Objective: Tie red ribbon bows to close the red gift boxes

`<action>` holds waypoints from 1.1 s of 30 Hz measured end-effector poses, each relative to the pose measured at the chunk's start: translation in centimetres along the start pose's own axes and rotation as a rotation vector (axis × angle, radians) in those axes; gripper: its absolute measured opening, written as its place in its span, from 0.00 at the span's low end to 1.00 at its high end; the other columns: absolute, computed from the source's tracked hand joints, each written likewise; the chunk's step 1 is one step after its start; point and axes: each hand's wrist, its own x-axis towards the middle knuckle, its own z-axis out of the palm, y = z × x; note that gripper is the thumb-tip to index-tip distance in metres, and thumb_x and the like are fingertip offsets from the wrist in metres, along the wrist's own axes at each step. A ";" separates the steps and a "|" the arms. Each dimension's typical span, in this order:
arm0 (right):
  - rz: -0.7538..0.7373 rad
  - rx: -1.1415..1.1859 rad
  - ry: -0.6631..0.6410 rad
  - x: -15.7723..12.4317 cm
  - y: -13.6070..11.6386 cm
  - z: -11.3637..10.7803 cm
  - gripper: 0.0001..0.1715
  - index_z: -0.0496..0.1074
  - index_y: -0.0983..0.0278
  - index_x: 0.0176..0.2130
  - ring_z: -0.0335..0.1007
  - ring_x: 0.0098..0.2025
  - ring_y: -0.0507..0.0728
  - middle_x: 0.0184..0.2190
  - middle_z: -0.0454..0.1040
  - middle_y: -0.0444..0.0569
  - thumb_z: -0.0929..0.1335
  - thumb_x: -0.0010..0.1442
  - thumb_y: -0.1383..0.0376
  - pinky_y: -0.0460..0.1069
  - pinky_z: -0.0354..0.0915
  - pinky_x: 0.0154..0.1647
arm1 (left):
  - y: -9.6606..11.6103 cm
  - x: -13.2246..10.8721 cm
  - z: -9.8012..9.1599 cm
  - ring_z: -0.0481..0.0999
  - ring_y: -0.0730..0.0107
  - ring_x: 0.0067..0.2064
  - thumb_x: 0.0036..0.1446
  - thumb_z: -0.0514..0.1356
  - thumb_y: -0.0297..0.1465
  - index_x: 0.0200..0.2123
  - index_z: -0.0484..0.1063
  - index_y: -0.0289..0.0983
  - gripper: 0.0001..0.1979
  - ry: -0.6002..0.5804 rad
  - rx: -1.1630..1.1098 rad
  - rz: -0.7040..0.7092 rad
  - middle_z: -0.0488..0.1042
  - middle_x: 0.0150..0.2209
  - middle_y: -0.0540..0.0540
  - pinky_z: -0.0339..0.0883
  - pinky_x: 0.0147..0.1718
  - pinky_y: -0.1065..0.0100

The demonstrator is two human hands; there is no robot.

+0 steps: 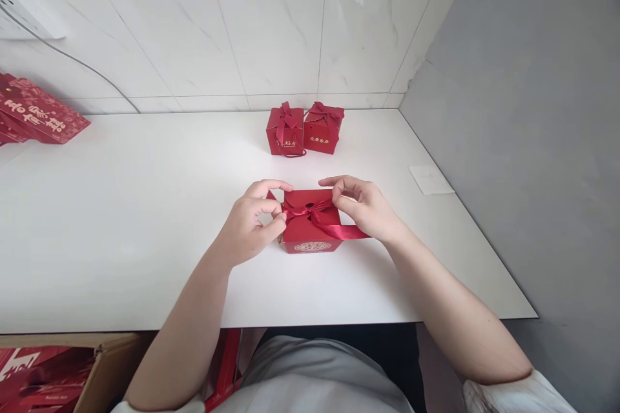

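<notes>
A small red gift box point(312, 235) with a gold round pattern on its front stands on the white table between my hands. Across its top runs a red satin ribbon point(334, 227), tied in a knot near the middle. My left hand point(256, 219) pinches the ribbon at the box's left side, thumb and finger closed on it. On the right, my right hand point(361, 203) pinches another part of the ribbon near the top right corner. One ribbon tail stretches out to the right beneath that hand.
Two red gift boxes with bows, one on the left point(285, 132) and one on the right point(323, 132), stand near the wall. A white paper square point(431, 179) lies at right. Red printed packaging point(43, 110) is at far left. Below the table's front edge, a cardboard box point(109, 361) holds red packaging.
</notes>
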 end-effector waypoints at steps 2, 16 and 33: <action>0.008 -0.071 0.030 -0.1 -0.1 -0.3 0.06 0.67 0.62 0.26 0.74 0.49 0.62 0.55 0.74 0.49 0.66 0.54 0.68 0.56 0.69 0.45 | 0.2 -0.1 -0.1 0.76 0.59 0.47 0.55 0.57 0.26 0.16 0.65 0.37 0.15 -0.028 0.027 -0.010 0.70 0.59 0.46 0.71 0.22 0.68; -0.315 -0.242 -0.035 -0.6 -0.7 -0.3 0.13 0.74 0.56 0.44 0.58 0.67 0.65 0.60 0.67 0.52 0.68 0.65 0.52 0.62 0.62 0.61 | -0.2 0.1 0.2 0.67 0.56 0.63 0.59 0.64 0.36 0.38 0.77 0.44 0.05 0.070 0.058 0.045 0.69 0.59 0.46 0.71 0.55 0.55; -0.661 -0.456 -0.114 -1.0 -0.3 0.7 0.07 0.76 0.57 0.37 0.54 0.69 0.64 0.64 0.64 0.51 0.68 0.65 0.67 0.65 0.56 0.68 | -0.9 0.5 1.3 0.72 0.53 0.59 0.66 0.51 0.37 0.33 0.81 0.43 0.18 -0.016 -0.243 -0.025 0.73 0.57 0.44 0.71 0.55 0.53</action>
